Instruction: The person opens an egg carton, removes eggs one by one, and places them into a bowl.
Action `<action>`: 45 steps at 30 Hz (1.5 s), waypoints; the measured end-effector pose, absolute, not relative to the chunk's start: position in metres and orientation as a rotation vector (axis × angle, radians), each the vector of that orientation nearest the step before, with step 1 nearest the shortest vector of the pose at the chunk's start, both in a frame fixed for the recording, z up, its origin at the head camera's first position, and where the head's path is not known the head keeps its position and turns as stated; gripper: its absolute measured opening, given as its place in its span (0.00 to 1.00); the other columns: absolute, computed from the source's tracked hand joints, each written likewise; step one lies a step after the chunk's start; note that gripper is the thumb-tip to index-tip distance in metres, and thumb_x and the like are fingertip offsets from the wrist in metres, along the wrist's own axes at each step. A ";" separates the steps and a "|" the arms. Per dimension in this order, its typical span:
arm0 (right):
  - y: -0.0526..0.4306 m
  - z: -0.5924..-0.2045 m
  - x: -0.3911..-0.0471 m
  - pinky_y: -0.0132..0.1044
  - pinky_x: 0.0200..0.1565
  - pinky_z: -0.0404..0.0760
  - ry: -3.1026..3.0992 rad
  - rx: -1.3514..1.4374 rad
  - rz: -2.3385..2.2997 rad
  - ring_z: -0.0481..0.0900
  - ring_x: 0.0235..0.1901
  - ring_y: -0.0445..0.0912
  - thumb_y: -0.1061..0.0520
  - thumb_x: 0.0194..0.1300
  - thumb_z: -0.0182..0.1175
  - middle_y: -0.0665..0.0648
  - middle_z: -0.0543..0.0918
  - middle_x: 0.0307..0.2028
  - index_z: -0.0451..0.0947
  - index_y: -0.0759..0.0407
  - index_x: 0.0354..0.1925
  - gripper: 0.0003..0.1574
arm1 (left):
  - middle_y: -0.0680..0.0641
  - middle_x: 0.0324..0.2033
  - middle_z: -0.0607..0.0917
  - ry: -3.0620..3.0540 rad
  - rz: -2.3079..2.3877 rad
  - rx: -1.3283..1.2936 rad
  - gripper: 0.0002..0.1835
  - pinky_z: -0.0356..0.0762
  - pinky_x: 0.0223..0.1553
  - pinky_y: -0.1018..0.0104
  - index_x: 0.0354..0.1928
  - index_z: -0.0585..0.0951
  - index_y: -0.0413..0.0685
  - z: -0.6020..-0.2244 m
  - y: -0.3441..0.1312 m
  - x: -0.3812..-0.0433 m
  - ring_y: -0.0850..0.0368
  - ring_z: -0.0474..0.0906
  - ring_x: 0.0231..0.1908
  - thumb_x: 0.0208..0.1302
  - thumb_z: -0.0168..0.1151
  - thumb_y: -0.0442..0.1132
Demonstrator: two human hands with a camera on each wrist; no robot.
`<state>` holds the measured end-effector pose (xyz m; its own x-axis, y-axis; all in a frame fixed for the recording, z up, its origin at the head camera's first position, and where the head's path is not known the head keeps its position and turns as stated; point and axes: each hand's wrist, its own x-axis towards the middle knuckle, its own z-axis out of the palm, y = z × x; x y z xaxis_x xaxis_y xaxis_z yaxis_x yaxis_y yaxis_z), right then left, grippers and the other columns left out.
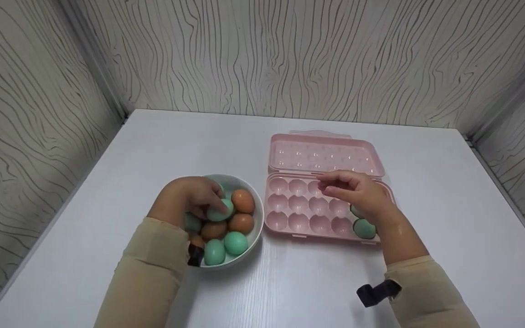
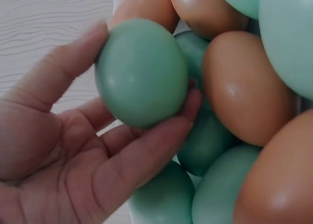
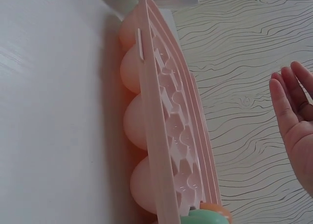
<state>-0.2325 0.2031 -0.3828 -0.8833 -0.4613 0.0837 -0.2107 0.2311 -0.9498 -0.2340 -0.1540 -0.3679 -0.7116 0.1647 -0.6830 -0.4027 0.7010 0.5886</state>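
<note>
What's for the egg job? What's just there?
Egg job:
left hand
oval green egg it holds
empty right hand
other green and brown eggs
round white bowl
open pink plastic egg box

Just there:
white table
pale, wavy-lined wall panels
small black device on the beige right sleeve

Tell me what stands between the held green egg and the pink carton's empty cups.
The bowl's rim lies between the green egg and the carton. The leftmost cups look unobstructed; the right hand hovers above others.
</note>
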 end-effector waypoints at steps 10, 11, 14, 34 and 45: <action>0.206 -0.389 -0.230 0.36 0.51 0.75 2.048 -0.637 -1.826 0.76 0.49 0.48 0.65 0.63 0.54 0.55 0.79 0.46 0.74 0.68 0.50 0.16 | 0.44 0.37 0.79 2.159 1.028 -0.320 0.16 0.75 0.41 0.54 0.38 0.77 0.48 -0.362 -0.145 -0.229 0.48 0.74 0.39 0.46 0.70 0.39; 0.207 -0.389 -0.230 0.36 0.51 0.75 2.041 -0.641 -1.828 0.75 0.49 0.48 0.65 0.64 0.53 0.55 0.79 0.46 0.74 0.67 0.50 0.15 | 0.44 0.37 0.80 2.169 1.027 -0.307 0.15 0.75 0.41 0.54 0.38 0.77 0.48 -0.361 -0.145 -0.229 0.48 0.75 0.38 0.47 0.70 0.39; 0.207 -0.390 -0.229 0.37 0.51 0.75 2.046 -0.640 -1.834 0.75 0.49 0.49 0.64 0.64 0.53 0.55 0.79 0.47 0.74 0.66 0.49 0.15 | 0.45 0.37 0.79 2.201 1.021 -0.248 0.15 0.74 0.42 0.54 0.39 0.75 0.47 -0.360 -0.147 -0.229 0.49 0.76 0.38 0.51 0.67 0.40; 0.210 -0.394 -0.230 0.38 0.51 0.75 2.095 -0.587 -1.848 0.77 0.47 0.45 0.65 0.63 0.54 0.65 0.77 0.49 0.73 0.68 0.49 0.16 | 0.42 0.43 0.79 2.331 1.057 -0.105 0.16 0.76 0.44 0.60 0.47 0.75 0.46 -0.348 -0.153 -0.235 0.51 0.76 0.42 0.60 0.59 0.44; 0.216 -0.390 -0.226 0.36 0.51 0.75 2.243 -0.398 -1.765 0.74 0.51 0.50 0.54 0.62 0.58 0.61 0.77 0.49 0.73 0.64 0.51 0.22 | 0.43 0.47 0.78 2.278 1.217 -0.087 0.18 0.75 0.47 0.58 0.50 0.75 0.47 -0.342 -0.142 -0.236 0.51 0.76 0.46 0.62 0.57 0.48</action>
<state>-0.2262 0.2159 -0.3897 -0.9290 -0.3686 -0.0337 -0.0540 0.2252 -0.9728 -0.2365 -0.1419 -0.3423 -0.8463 0.1947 -0.4958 -0.3040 0.5879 0.7497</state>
